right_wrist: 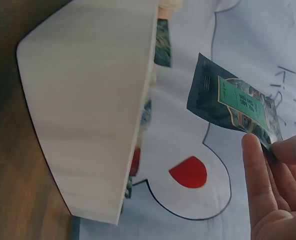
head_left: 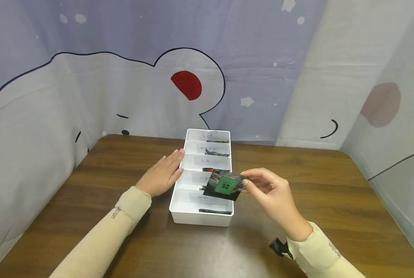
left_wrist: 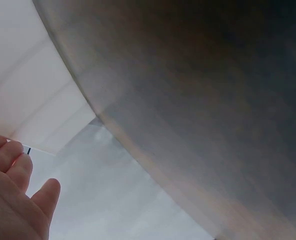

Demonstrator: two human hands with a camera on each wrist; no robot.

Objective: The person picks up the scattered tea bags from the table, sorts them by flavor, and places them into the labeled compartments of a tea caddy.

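My right hand [head_left: 271,193] pinches a dark packet with a green label [head_left: 226,186] by its right edge, over the near half of a long white divided box [head_left: 201,219]. In the right wrist view the same packet [right_wrist: 233,97] hangs above the box's rim, with thumb and fingers [right_wrist: 258,175] at one end. My left hand [head_left: 163,173] lies along the box's left side, fingers straight, fingertips at the rim. Dark packets stand in the compartments, among them one with red [head_left: 214,170] in the middle and a dark one [head_left: 215,211] in the nearest.
The box stands on a brown wooden table [head_left: 283,162], with printed characters on its dividers. Behind the table hangs a patterned curtain [head_left: 248,69]. A small black device [head_left: 280,247] sits at the right wrist.
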